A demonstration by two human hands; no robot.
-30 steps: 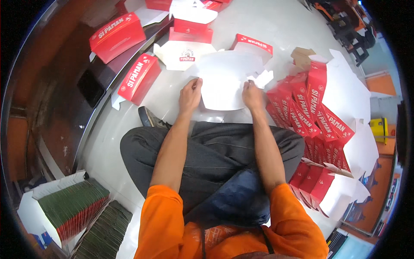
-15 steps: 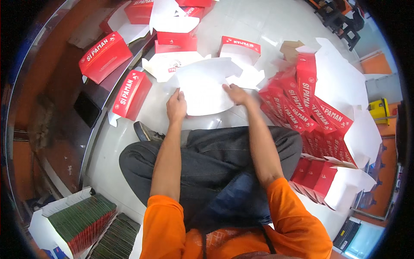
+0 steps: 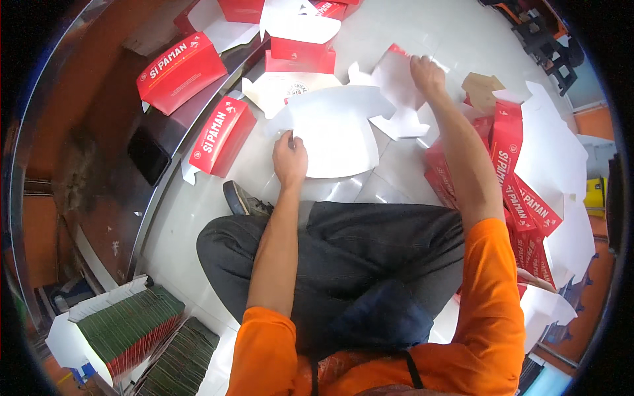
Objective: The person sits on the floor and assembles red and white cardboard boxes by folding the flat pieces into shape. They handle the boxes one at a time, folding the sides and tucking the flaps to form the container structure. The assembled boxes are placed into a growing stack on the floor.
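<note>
At the far lower left of the floor, an open white carton [image 3: 109, 327] holds packed stacks of green-edged flat sheets, with a second dark stack [image 3: 178, 360] lying just beside it. Further up, a folded red box [image 3: 180, 71] sits on the dark raised ledge [image 3: 99, 132], and another red box [image 3: 221, 135] lies on the pale tiled floor [image 3: 191, 218] below it. The left hand [image 3: 290, 160] presses flat, fingers spread, on the near left edge of a white unfolded box blank [image 3: 333, 132] lying on the floor in front of the person's crossed legs. To the right, the right hand [image 3: 427, 72] reaches further out and pinches the edge of a second flat blank with a red rim [image 3: 396, 79], lifting it slightly. Along the right edge of the floor, a fanned pile of red and white flat blanks [image 3: 528, 191] lies beside the right forearm.
</note>
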